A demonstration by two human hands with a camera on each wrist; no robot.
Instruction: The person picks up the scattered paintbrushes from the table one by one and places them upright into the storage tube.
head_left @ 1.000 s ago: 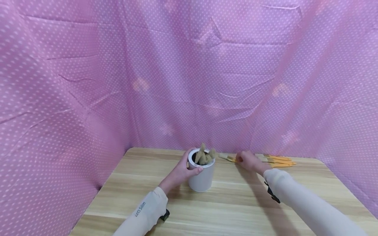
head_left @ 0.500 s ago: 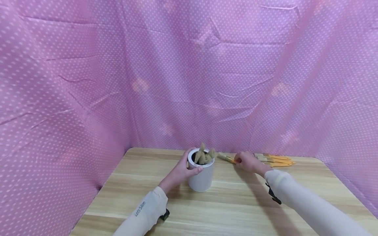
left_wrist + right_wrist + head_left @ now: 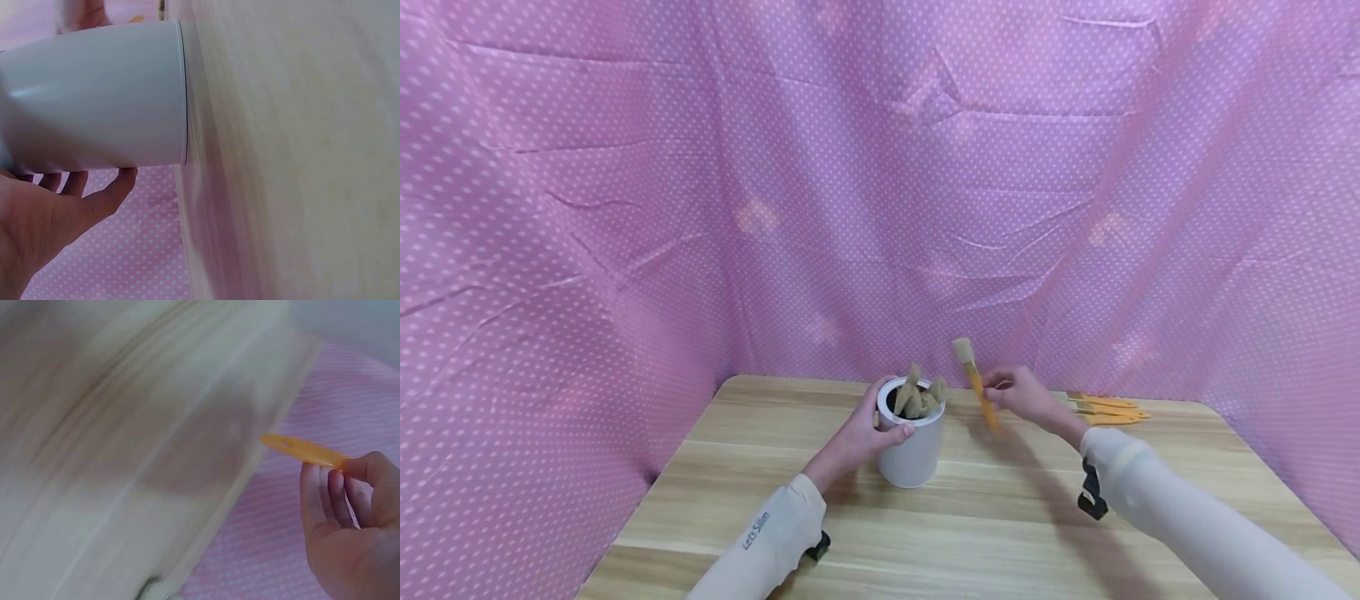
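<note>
Orange-handled brush with tan bristles (image 3: 976,379) is up in the air beside the white round cup (image 3: 912,446), pinched in the right hand (image 3: 1024,395). Left hand (image 3: 857,437) wraps around the cup on the wooden tabletop (image 3: 1000,517). A loose grip could drop it.

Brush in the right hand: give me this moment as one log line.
right hand: holds brush lifted, bristles up | left hand: grips white cup | table: more brushes

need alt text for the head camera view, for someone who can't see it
A person's right hand holds an orange-handled brush bristles-up above a wooden table, beside a white cup gripped by the left hand and already holding several brushes. More orange-handled brushes lie at the table's far right, with pink dotted cloth hung all around.
</note>
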